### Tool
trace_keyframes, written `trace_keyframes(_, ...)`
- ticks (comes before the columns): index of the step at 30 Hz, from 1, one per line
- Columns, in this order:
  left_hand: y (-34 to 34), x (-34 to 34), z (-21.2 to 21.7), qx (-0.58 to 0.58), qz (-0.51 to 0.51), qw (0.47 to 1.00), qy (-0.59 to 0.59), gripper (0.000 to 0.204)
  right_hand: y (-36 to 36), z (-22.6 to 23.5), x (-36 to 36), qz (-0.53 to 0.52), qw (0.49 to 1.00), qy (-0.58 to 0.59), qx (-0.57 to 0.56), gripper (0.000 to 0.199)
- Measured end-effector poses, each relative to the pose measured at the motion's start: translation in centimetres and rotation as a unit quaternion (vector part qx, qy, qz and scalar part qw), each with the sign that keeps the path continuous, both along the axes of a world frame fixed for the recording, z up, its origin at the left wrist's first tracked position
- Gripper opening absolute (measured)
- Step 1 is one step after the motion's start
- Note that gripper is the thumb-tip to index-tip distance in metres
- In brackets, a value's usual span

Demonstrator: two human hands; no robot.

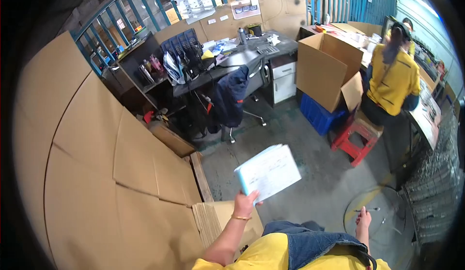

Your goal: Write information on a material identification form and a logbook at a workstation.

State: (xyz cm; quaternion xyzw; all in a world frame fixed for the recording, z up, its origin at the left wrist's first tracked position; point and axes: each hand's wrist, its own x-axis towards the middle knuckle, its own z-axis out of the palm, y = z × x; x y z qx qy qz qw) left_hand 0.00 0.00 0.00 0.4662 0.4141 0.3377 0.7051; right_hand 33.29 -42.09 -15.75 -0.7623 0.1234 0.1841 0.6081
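Paper stack (269, 172), white, rectangular and light blue along its left edge, was located in front of the person, above the grey floor (315, 199). The left hand (246, 204), with a gold-coloured bangle at its wrist, was clamped on the lower left corner of the stack, thumb on the upper face. The sheets fanned slightly at the far edge, and the written face was turned upward.

The right hand (363, 218) was positioned well apart from the left, at the lower right. Its fingers were curled around a slim dark rod-shaped object (372, 209); the exact kind could not be determined.

Large flat brown cardboard sheets (82, 173) stood along the left side. A smaller pile of brown cardboard (207, 224) lay just beside the left forearm. Ahead, a dark blue jacket (231, 95) hung over a wheeled chair at a dark-topped desk (278, 47). An open brown cardboard box (319, 71) rested on a blue plastic crate (319, 115). A co-worker in a yellow top (397, 76) sat nearby on a red plastic stool (357, 136).
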Motion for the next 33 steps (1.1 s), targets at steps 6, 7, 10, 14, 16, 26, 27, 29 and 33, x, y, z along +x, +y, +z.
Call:
trace_keyframes(6, 20.2, 15.0, 7.6, 0.035, 0.011, 0.998, -0.043, 0.029, 16.8, 0.7, 16.1, -0.148, 0.988, 0.038, -0.011, 0.032)
trace_keyframes(7, 22.5, 16.4, 8.0, 0.029, 0.013, 0.999, -0.042, 0.029, 19.7, 0.3, 19.1, -0.137, 0.991, 0.014, 0.007, 0.03)
trace_keyframes(10, 30.6, 20.6, 7.7, 0.014, 0.073, 0.996, -0.051, 0.027, 31.2, -1.1, 29.1, -0.031, 0.994, -0.085, 0.059, 0.028)
trace_keyframes(14, 38.2, 21.9, 8.9, 0.01, 0.151, 0.985, -0.079, 0.033, 56.4, 8.4, 33.8, 0.179, 0.973, -0.073, 0.127, 0.016)
trace_keyframes(16, 43.1, 22.7, 8.6, 0.036, 0.182, 0.981, -0.064, 0.033, 68.7, 14.5, 33.6, 0.252, 0.96, -0.096, 0.08, 0.015)
trace_keyframes(26, 75.4, 34.8, 3.7, -0.05, 0.161, 0.984, -0.064, 0.011, 98.6, 18.0, 38.8, 0.375, 0.912, -0.122, 0.115, 0.022)
trace_keyframes(27, 78.1, 36.2, 3.2, -0.058, 0.154, 0.986, -0.033, 0.012, 100.6, 17.3, 39.8, 0.387, 0.911, -0.099, 0.102, 0.021)
trace_keyframes(29, 83.4, 37.3, 1.3, -0.056, 0.093, 0.994, 0.006, 0.027, 105.1, 17.2, 42.6, 0.388, 0.912, -0.087, 0.098, 0.02)
trace_keyframes(33, 89.2, 41.3, -2.1, -0.012, 0.148, 0.966, 0.212, 0.055, 114.3, 17.2, 48.8, 0.436, 0.89, -0.126, 0.04, 0.026)
